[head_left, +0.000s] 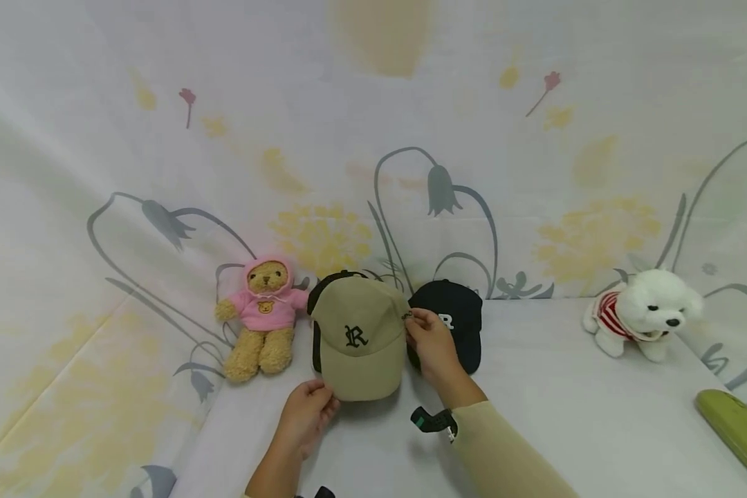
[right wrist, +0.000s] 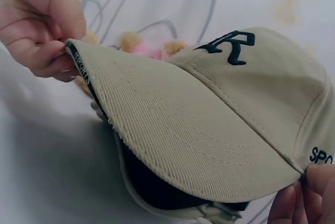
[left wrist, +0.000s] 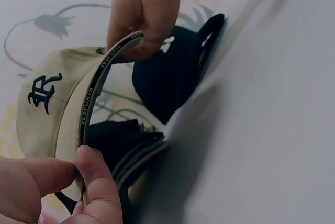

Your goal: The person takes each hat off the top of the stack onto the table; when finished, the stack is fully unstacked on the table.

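Observation:
A beige baseball cap [head_left: 360, 373] with a dark letter R on its front faces me, brim down. My left hand [head_left: 307, 416] pinches the edge of its brim at the lower left; thumb and finger meet there in the left wrist view. With my right hand [head_left: 434, 346] I pinch the cap's right side, close to where brim meets crown, beside small dark lettering. Partly hidden behind it is a dark cap [head_left: 316, 342], and the left wrist view shows stacked dark brims [left wrist: 123, 150]. A black cap [head_left: 454, 308] with a white letter stands just right, partly covered by my right hand.
A teddy bear [head_left: 266, 315] in a pink hoodie sits left of the caps. Far right stands a white toy dog [head_left: 656, 311] in a striped shirt, with a green object [head_left: 737, 432] at the right edge. A flower-patterned cloth [head_left: 373, 111] hangs behind the white surface [head_left: 535, 401].

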A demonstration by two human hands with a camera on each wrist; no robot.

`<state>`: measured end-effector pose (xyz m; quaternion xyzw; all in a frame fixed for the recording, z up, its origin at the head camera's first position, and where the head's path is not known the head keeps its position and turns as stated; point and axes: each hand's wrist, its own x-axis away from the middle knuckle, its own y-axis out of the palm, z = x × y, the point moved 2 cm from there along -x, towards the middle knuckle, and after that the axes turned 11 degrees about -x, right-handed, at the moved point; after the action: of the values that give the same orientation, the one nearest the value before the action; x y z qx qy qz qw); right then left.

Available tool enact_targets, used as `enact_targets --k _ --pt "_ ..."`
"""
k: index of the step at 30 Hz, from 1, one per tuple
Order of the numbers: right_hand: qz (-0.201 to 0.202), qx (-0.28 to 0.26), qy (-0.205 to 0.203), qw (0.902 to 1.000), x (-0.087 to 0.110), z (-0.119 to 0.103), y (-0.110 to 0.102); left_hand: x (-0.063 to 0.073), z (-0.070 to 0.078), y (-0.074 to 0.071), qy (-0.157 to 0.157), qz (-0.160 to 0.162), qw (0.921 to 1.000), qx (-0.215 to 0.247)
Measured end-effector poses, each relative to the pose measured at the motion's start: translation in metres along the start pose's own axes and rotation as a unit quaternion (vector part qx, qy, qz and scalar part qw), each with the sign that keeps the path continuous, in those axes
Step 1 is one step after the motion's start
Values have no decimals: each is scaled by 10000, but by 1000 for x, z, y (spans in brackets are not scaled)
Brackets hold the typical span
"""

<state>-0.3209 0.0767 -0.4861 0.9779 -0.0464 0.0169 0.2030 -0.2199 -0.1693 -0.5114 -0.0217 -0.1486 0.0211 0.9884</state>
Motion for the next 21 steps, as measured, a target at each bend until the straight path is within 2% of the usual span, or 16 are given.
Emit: enact_targets --k 12,21 --pt "156 -1 -83 9998 32 -18 -35 20 -8 31 -84 -572 9983 2" --pt "309 16 -191 9993 50 -32 -62 31 -11 54 -197 -889 9958 -33"
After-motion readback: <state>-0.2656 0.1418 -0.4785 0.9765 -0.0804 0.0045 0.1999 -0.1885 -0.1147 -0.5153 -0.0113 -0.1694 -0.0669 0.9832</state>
